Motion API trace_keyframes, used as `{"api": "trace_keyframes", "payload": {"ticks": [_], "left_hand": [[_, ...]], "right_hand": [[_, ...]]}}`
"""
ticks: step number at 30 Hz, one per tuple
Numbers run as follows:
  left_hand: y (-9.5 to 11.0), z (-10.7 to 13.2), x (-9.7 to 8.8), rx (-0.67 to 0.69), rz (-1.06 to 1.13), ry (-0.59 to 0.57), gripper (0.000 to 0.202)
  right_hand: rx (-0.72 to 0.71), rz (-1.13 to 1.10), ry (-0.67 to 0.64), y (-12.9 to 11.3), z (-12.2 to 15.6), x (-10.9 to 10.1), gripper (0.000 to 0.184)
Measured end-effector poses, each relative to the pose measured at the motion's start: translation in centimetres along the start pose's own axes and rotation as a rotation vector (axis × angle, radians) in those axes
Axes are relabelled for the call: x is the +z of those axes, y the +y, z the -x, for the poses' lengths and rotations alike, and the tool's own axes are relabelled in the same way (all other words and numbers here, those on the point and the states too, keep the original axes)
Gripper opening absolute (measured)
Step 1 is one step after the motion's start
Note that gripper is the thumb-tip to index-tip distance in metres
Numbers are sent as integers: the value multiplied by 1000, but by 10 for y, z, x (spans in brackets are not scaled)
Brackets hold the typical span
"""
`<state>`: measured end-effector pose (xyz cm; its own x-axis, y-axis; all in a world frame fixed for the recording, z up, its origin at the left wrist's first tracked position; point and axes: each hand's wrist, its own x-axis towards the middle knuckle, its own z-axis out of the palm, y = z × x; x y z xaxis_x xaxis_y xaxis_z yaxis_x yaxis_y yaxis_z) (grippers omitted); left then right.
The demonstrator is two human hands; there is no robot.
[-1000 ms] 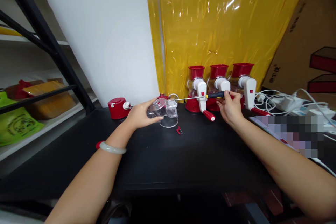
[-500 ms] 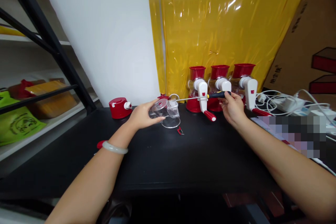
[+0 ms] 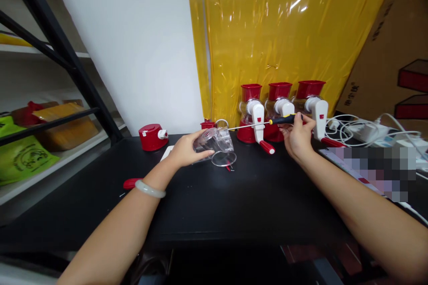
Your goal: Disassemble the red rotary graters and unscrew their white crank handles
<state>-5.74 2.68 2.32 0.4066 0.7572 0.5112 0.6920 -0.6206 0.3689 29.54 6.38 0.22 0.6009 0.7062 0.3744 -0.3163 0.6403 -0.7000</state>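
My left hand [image 3: 187, 150] is closed round a clear plastic grater body [image 3: 214, 146], tilted above the black table, its round rim facing down and right. A screwdriver [image 3: 282, 120] with a black and yellow handle is gripped by the fingers of my right hand [image 3: 298, 137]. Its thin shaft points left, and the tip meets or comes close to the clear body's open neck; exact contact I cannot tell. Just below the rim lies a small red part [image 3: 228, 168] with a thin metal pin or screw beside it, partly hidden behind the clear plastic.
Several red-and-white hand-crank graters [image 3: 251, 113] stand at the back right. A red round base [image 3: 154, 138] sits at left, with a red handle [image 3: 130, 183] nearer me. White cables and chargers [image 3: 368, 131] crowd the right. A black metal shelf frame [image 3: 63, 49] rises at left.
My left hand has shifted slightly right and tilted the clear body, uncovering a white part behind the wrist. The screwdriver has moved a little right, with my right-hand fingers now further back on its handle.
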Motion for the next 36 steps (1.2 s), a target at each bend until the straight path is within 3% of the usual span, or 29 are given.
{"api": "trace_keyframes", "payload": {"ticks": [9,19,28,36], "left_hand": [[13,0,5,23,1,-76,76],[21,1,8,11,-36,-125,77],[7,-1,-1,-13,-88,-164,80],[-4,-4,-2,-30,-29,-187,80]], "right_hand": [[-115,21,99,2,-13,-6,30],[-24,21,191,-1,-13,-5,26],[-5,101,196,7,-9,-4,22],[112,105,160,8,-3,-4,18]]}}
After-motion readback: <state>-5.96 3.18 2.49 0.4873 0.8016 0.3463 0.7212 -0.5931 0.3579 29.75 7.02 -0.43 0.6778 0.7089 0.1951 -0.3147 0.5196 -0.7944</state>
